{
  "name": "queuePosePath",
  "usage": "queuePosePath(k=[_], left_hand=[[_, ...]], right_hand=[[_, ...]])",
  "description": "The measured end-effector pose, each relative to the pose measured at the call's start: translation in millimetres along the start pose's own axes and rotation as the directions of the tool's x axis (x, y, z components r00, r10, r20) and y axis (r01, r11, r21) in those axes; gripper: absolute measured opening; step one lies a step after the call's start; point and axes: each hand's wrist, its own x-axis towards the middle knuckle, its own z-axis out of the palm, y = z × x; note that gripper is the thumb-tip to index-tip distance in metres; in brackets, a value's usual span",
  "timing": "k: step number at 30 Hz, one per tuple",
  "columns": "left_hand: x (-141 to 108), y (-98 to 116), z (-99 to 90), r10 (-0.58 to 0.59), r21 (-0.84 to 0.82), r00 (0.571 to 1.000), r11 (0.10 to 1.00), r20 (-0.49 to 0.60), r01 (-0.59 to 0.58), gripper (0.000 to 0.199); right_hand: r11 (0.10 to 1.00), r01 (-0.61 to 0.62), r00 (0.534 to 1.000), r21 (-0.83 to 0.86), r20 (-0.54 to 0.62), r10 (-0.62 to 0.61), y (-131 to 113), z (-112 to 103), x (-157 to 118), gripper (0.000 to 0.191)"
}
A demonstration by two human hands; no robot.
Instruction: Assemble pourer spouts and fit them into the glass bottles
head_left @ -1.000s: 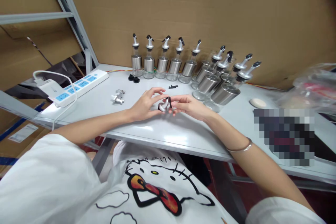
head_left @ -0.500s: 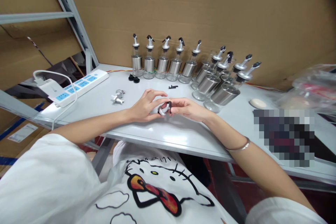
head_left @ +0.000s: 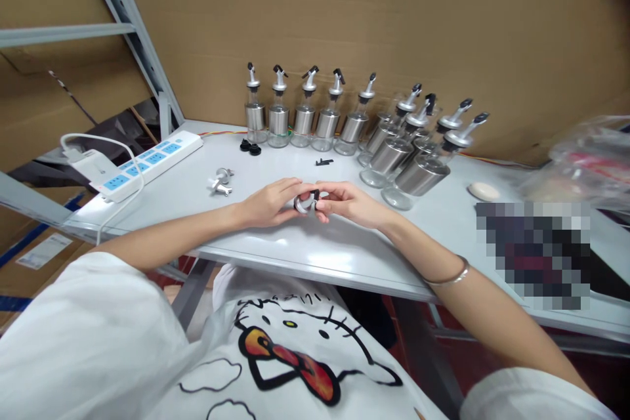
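Between both hands, above the front part of the grey-white table [head_left: 344,243], is a silver pourer top [head_left: 302,205] with a black flap [head_left: 315,195] at its right end. My left hand [head_left: 270,202] is closed around its round silver base. The fingers of my right hand [head_left: 344,202] pinch the black flap. Loose silver spouts [head_left: 221,182] lie left of my left hand. Small black parts [head_left: 324,162] rest just beyond the hands, and round black stoppers [head_left: 251,147] sit by the leftmost bottle.
Several glass bottles with steel sleeves and pourer tops [head_left: 327,125] stand along the back. A white power strip [head_left: 152,164] with a plugged-in charger is at the left. At the right are a pale oval object [head_left: 483,191], a plastic bag [head_left: 581,164] and a pixelated dark item.
My left fingers have lowered and closed more around the pourer top. The pourer top has turned slightly and moved a little left.
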Motion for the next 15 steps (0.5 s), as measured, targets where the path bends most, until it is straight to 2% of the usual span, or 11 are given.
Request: queuePosePath(k=[5,10,15], left_hand=[[1.3,-2.7,0.9,0.012,0.002,1.0,1.0,-0.017,-0.012,0.052],[1.7,-3.2,-1.2,-0.006,0.019,1.0,1.0,-0.002,0.006,0.048],[2.5,-2.2,-2.5,-0.048,-0.005,0.999,0.999,0.0,0.048,0.048]], right_hand=[[0.998,-0.003,0.999,-0.055,-0.035,0.001,8.0,-2.9,2.5,0.029],[0.978,0.065,0.993,-0.199,-0.088,-0.084,8.8,-1.7,2.8,0.028],[0.966,0.112,0.982,-0.235,-0.124,-0.144,8.4,2.5,3.6,0.03]])
